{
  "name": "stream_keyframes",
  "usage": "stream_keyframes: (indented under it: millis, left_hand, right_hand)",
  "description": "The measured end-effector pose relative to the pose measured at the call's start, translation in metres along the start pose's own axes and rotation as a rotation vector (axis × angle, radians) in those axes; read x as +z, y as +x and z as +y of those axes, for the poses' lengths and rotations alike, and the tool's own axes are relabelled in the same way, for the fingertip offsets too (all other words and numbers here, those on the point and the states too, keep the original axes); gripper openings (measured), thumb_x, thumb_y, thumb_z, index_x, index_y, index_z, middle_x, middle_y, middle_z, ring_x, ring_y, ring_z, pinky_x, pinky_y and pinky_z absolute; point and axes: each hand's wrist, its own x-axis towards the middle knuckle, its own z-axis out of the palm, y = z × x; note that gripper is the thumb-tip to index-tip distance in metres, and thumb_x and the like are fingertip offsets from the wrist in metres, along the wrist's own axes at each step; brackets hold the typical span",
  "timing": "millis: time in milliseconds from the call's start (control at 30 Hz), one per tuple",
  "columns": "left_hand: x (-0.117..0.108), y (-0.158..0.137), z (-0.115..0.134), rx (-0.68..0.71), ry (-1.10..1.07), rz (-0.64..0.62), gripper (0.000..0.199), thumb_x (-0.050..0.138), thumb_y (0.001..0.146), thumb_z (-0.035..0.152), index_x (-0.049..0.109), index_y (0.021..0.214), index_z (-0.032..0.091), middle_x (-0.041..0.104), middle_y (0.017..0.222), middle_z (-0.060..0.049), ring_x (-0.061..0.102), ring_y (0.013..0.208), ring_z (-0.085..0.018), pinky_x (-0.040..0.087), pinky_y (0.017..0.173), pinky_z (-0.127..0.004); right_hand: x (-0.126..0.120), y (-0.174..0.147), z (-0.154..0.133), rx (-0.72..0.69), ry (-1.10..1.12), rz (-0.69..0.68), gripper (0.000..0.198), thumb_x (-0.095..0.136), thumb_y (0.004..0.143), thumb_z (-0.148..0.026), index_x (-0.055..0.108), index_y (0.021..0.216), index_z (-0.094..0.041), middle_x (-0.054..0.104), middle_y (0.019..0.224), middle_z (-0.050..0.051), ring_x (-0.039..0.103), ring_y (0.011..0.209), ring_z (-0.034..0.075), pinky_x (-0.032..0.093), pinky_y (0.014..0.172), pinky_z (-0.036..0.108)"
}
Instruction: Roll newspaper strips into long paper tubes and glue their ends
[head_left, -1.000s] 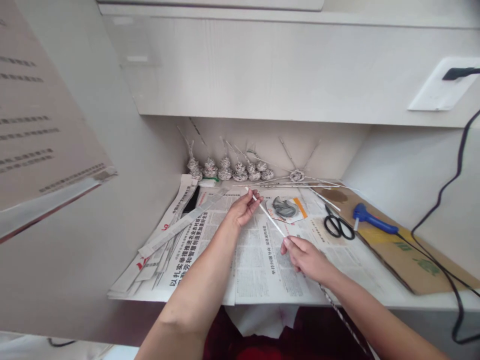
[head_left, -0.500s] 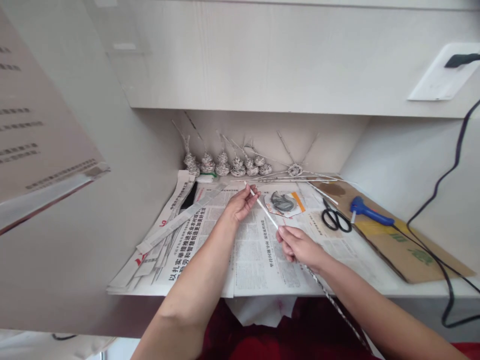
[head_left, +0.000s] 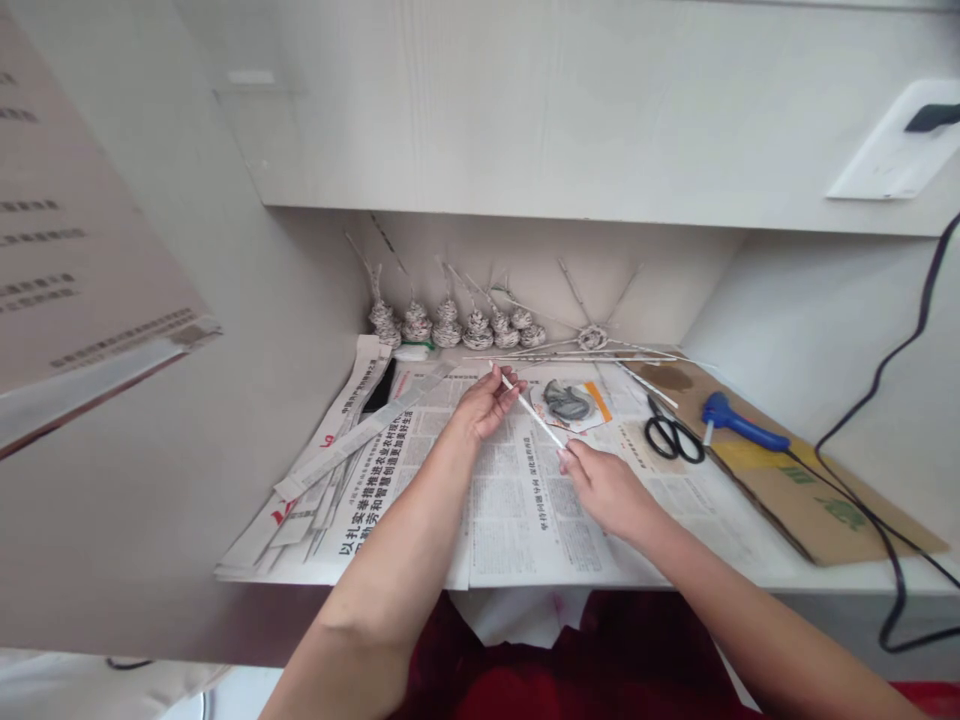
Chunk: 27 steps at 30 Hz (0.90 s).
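Slightly rightward, the right bare hand [head_left: 606, 488] has moved; its fingers pinch the lower part of 1 thin, straight white paper stick [head_left: 540, 420]. Half-curled, the left bare hand [head_left: 484, 405] pinches the stick's upper part, above printed newspaper sheets [head_left: 502, 540].

Site reads as a small craft workspace; home or workshop, cannot tell. Evidence: printed newspaper sheets [head_left: 502, 530] cover a white bench [head_left: 862, 577]; grey-white, gourd-shaped woven-paper pieces [head_left: 448, 330] line the back; a thin white paper rod [head_left: 538, 419], black-handled scissors [head_left: 673, 432] and a corded blue glue gun [head_left: 750, 427] are out.
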Motion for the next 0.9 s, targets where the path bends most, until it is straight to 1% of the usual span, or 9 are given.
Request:
stream_keyframes:
  millis: [133, 233, 333, 467, 533, 600, 767, 833, 900]
  left_hand:
    - [0.002, -0.003, 0.001, -0.031, -0.037, -0.016, 0.018, 0.051, 0.089, 0.022, 0.061, 0.083, 0.008, 0.061, 0.069, -0.006, 0.066, 0.069, -0.012, 0.053, 0.054, -0.015]
    - [0.004, -0.004, 0.002, -0.042, -0.066, -0.030, 0.020, 0.048, 0.090, 0.020, 0.061, 0.081, 0.008, 0.059, 0.065, -0.004, 0.064, 0.065, -0.010, 0.052, 0.052, -0.012]
    - [0.003, -0.002, 0.003, -0.032, -0.067, -0.021, 0.021, 0.048, 0.090, 0.020, 0.062, 0.081, 0.008, 0.058, 0.064, -0.004, 0.063, 0.062, -0.009, 0.051, 0.050, -0.012]
    - [0.002, 0.001, 0.005, 0.033, -0.081, 0.060, 0.021, 0.050, 0.089, 0.022, 0.063, 0.083, 0.007, 0.060, 0.066, -0.005, 0.064, 0.062, -0.010, 0.053, 0.051, -0.013]
    - [0.003, 0.001, 0.006, 0.033, -0.098, 0.079, 0.019, 0.051, 0.088, 0.022, 0.064, 0.088, 0.008, 0.061, 0.066, -0.005, 0.064, 0.062, -0.010, 0.053, 0.051, -0.013]
    - [0.004, 0.001, 0.006, 0.015, -0.120, 0.077, 0.019, 0.053, 0.088, 0.021, 0.064, 0.093, 0.008, 0.061, 0.066, -0.005, 0.064, 0.061, -0.010, 0.053, 0.050, -0.013]
    - [0.004, -0.001, 0.007, -0.004, -0.153, 0.046, 0.018, 0.053, 0.088, 0.021, 0.063, 0.094, 0.007, 0.062, 0.065, -0.004, 0.064, 0.059, -0.010, 0.054, 0.050, -0.013]
    - [0.003, 0.000, 0.007, 0.004, -0.140, 0.034, 0.017, 0.053, 0.087, 0.021, 0.063, 0.090, 0.007, 0.062, 0.066, -0.004, 0.065, 0.060, -0.010, 0.053, 0.048, -0.013]
    - [0.001, 0.000, 0.006, 0.014, -0.111, 0.038, 0.017, 0.055, 0.087, 0.022, 0.063, 0.087, 0.007, 0.062, 0.067, -0.005, 0.065, 0.061, -0.011, 0.052, 0.046, -0.013]
  right_hand:
    - [0.002, -0.001, -0.006, 0.266, 0.655, -0.323, 0.036, 0.035, 0.088, -0.056, 0.040, 0.073, -0.023, 0.029, 0.047, -0.007, 0.032, 0.039, 0.011, 0.024, 0.041, 0.024]
    - [0.001, -0.002, -0.009, 0.330, 1.029, -0.542, 0.035, 0.040, 0.086, -0.056, 0.034, 0.071, -0.024, 0.016, 0.047, -0.009, 0.022, 0.037, 0.010, 0.020, 0.038, 0.022]
    - [0.001, -0.005, -0.008, 0.323, 0.951, -0.538, 0.036, 0.037, 0.086, -0.057, 0.039, 0.074, -0.024, 0.021, 0.047, -0.009, 0.027, 0.038, 0.011, 0.024, 0.039, 0.023]
    - [0.000, -0.010, 0.000, 0.126, 0.295, -0.142, 0.032, 0.047, 0.084, -0.054, 0.048, 0.080, -0.023, 0.046, 0.059, -0.001, 0.046, 0.053, 0.014, 0.032, 0.050, 0.025]
    - [-0.001, -0.011, 0.004, 0.062, 0.138, -0.035, 0.031, 0.048, 0.085, -0.051, 0.048, 0.075, -0.022, 0.050, 0.065, 0.001, 0.047, 0.058, 0.014, 0.032, 0.052, 0.026]
    - [-0.001, -0.012, 0.006, 0.132, 0.276, -0.125, 0.035, 0.040, 0.088, -0.053, 0.045, 0.072, -0.022, 0.046, 0.059, -0.001, 0.044, 0.052, 0.013, 0.032, 0.049, 0.025]
    - [-0.001, -0.014, 0.004, 0.341, 1.036, -0.550, 0.036, 0.038, 0.088, -0.055, 0.036, 0.071, -0.023, 0.018, 0.046, -0.009, 0.023, 0.037, 0.009, 0.020, 0.037, 0.022]
    - [-0.001, -0.013, 0.003, 0.354, 1.111, -0.582, 0.035, 0.041, 0.087, -0.054, 0.038, 0.073, -0.023, 0.018, 0.046, -0.010, 0.024, 0.037, 0.008, 0.020, 0.037, 0.022]
    - [-0.001, -0.011, 0.002, 0.345, 1.010, -0.523, 0.036, 0.040, 0.087, -0.056, 0.044, 0.080, -0.022, 0.027, 0.049, -0.009, 0.033, 0.039, 0.009, 0.025, 0.039, 0.022]
